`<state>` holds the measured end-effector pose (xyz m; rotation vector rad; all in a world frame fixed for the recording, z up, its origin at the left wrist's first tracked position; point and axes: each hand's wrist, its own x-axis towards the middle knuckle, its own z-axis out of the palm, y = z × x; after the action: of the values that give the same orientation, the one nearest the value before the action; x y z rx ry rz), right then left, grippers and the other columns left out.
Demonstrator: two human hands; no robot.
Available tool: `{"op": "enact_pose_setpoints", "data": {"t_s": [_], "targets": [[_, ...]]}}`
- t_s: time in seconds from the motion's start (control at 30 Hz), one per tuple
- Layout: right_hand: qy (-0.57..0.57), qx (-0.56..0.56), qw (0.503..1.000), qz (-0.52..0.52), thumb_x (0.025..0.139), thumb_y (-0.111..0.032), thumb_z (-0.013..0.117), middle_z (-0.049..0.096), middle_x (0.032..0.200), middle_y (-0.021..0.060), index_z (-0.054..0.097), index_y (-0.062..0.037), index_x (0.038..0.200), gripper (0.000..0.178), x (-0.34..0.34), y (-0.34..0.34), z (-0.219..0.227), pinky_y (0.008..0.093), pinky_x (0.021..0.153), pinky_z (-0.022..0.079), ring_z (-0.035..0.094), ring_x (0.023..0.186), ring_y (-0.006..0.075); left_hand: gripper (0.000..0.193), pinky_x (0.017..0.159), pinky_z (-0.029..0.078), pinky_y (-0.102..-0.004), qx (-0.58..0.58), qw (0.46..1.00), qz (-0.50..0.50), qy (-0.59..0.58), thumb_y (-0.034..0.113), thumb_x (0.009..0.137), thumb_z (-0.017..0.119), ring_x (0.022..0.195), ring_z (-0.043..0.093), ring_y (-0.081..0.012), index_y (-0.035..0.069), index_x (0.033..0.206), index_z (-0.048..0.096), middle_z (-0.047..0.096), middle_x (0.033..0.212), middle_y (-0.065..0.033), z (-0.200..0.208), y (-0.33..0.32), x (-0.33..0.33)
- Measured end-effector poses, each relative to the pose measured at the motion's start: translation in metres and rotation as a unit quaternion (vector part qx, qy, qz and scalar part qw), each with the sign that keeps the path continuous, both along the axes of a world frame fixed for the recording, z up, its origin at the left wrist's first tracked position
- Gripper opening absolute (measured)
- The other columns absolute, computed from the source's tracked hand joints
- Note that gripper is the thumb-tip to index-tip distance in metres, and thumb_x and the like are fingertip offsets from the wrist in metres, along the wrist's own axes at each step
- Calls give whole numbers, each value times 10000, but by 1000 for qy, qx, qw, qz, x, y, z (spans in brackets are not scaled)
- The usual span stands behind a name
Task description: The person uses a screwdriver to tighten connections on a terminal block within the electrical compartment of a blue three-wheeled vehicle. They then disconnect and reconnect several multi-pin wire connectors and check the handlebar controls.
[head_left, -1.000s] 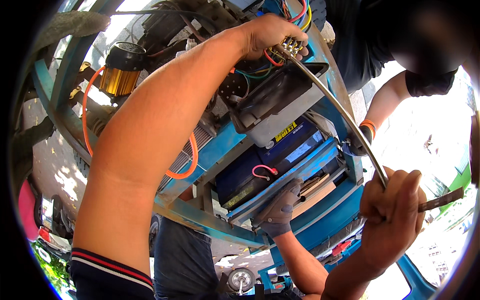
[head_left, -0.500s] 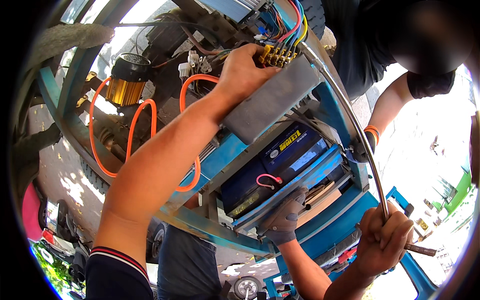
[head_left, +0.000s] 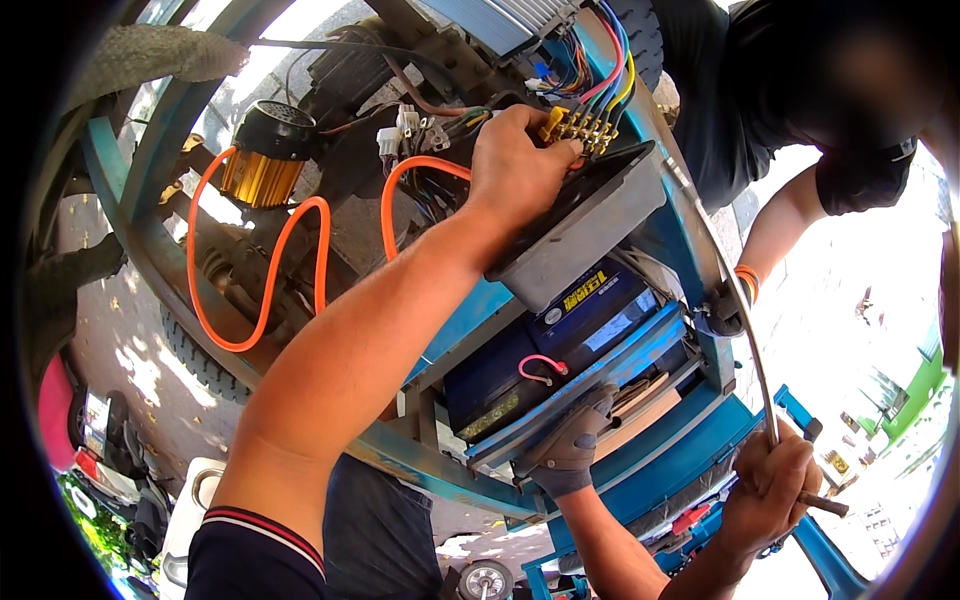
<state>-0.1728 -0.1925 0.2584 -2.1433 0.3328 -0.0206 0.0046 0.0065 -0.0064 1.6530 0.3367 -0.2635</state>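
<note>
My left hand (head_left: 522, 165) is closed at a brass-and-yellow terminal block (head_left: 580, 130), thumb against its near edge and several fingertips hidden. Red, blue and yellow wires run up from the block. Just below it a grey plastic box (head_left: 590, 235) sits tilted, its dark inside partly showing beside my wrist. At the lower right my right hand (head_left: 775, 480) is wrapped round a long metal rod (head_left: 735, 285), which slants up along the blue frame. A gloved hand (head_left: 572, 445) of another person rests on the frame's lower bar, under a dark blue battery (head_left: 545, 345).
A person in black at the upper right has a dark-gloved hand (head_left: 722, 308) by the frame (head_left: 450, 480) and rod. Orange cable (head_left: 322, 250) loops from a gold-and-black motor (head_left: 265, 160). White connectors (head_left: 405, 130) hang nearby. A finned metal box (head_left: 500, 25) sits at the top.
The grey box has tilted, so its inside now shows. My left hand and the terminal block have shifted slightly right and down in view. The rod's lower end has moved a little left.
</note>
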Motion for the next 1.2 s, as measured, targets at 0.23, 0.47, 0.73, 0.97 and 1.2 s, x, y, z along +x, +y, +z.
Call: {"op": "enact_pose_setpoints", "data": {"t_s": [0.23, 0.47, 0.73, 0.97, 1.2], "targets": [[-60, -44, 993, 88, 1141, -323, 376, 346, 620, 34, 358, -112, 682, 505, 14, 19, -4, 257, 454, 171, 271, 495, 74, 414, 962, 529, -425, 39, 999, -7, 9, 121, 786, 736, 1075, 692, -391, -69, 1150, 685, 714, 1129, -269, 2, 0, 0], [-35, -147, 984, 91, 1125, -337, 406, 323, 591, 25, 344, -95, 634, 551, 26, 40, 1, 281, 435, 162, 290, 464, 83, 398, 945, 537, -420, -4, 999, 9, 39, 120, 775, 753, 1065, 701, -365, -71, 1120, 702, 722, 1110, -261, 5, 2, 0], [-14, -164, 981, 103, 1115, -346, 439, 340, 573, 26, 341, -93, 618, 566, 32, 47, 10, 283, 443, 163, 299, 458, 93, 476, 956, 533, -401, 8, 994, -1, 108, 163, 751, 806, 1074, 701, -347, -64, 1155, 695, 719, 1128, -242, 15, 1, 11], [-24, -216, 975, 45, 1108, -383, 472, 383, 569, 30, 513, -32, 705, 537, 30, 54, 12, 284, 455, 174, 303, 472, 84, 480, 966, 526, -402, 26, 997, -31, 73, 158, 775, 777, 1082, 691, -376, -70, 1186, 677, 707, 1169, -259, 8, 2, 9], [11, -206, 977, 53, 1101, -398, 491, 369, 533, 2, 641, 54, 862, 533, 34, 47, 24, 280, 452, 167, 290, 459, 69, 424, 864, 536, -412, -67, 994, -80, 22, 200, 817, 792, 948, 714, -343, -84, 1113, 686, 738, 1002, -230, 5, 10, 9]]}}
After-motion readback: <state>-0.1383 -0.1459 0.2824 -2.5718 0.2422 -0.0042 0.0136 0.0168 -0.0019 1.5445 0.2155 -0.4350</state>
